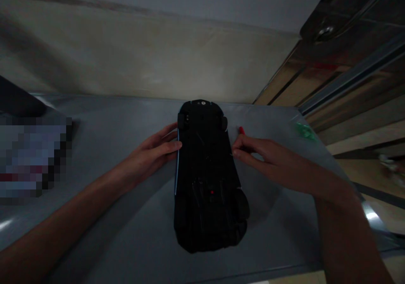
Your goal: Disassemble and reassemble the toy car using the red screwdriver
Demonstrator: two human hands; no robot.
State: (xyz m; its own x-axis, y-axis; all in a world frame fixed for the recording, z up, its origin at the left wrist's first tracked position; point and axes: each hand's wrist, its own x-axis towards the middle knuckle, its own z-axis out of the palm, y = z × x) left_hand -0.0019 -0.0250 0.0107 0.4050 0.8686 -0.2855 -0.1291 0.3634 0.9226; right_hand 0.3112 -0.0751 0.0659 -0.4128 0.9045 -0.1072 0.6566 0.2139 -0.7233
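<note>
A black-bottomed toy car (205,157) is upside down on the grey table, its wheels and underside turned up. A thin blue strip of its body shows along the left edge. My left hand (158,149) holds that left side, thumb on the edge and fingers partly hidden along it. At the right side, my right hand (253,149) has its fingers curled and closed, the tips against or very near the car's edge. A small red rod-like tip (241,130) shows just beyond those fingers; whether it is held or lies on the table I cannot tell.
The grey table (120,216) meets a pale wall panel (158,60) behind. Green clear plastic (305,131) lies near the right edge. At left are a blurred-out flat item (28,161) and a dark object (19,98). Slatted shelving (370,119) stands at right.
</note>
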